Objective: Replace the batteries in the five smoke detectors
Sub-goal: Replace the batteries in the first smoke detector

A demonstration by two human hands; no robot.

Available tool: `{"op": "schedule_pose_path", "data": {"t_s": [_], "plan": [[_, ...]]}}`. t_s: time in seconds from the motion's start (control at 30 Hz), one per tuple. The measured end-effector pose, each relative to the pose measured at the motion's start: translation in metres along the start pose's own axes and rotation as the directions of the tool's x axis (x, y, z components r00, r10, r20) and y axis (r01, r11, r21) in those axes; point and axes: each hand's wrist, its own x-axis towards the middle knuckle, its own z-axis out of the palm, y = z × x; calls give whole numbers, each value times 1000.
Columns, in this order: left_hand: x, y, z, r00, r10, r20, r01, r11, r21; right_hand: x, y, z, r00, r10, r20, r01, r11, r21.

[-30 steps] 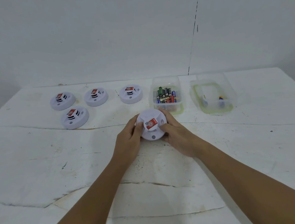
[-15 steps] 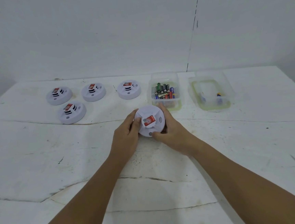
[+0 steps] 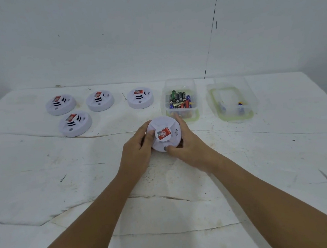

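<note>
A round white smoke detector (image 3: 164, 127) with a red label is held at the table's middle, tilted toward me. My left hand (image 3: 137, 150) grips its left rim, thumb on top. Around its right rim curls my right hand (image 3: 188, 147), the thumb pressing the front edge. Several more white detectors lie at the back left: one (image 3: 60, 105), another (image 3: 100, 100), a third (image 3: 140, 98), and one nearer me (image 3: 75, 124). A clear plastic box (image 3: 182, 113) just behind my hands holds several batteries.
A second clear box (image 3: 234, 115) at the back right holds a couple of batteries. The cracked white table (image 3: 45, 183) ends at a white wall behind. Its right edge slants down the frame's right side.
The held detector has turned clockwise between my hands; its red label now sits more upright. My right thumb has slid round to the front edge. The camera view shifted slightly.
</note>
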Motion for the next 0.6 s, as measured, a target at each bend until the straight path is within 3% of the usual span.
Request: {"op": "schedule_pose_path", "data": {"t_s": [0.6], "plan": [[-3, 4, -1, 1000, -15, 3, 15, 1000, -22, 1, 1, 0, 1000, -17, 5, 17, 1000, 9]]}}
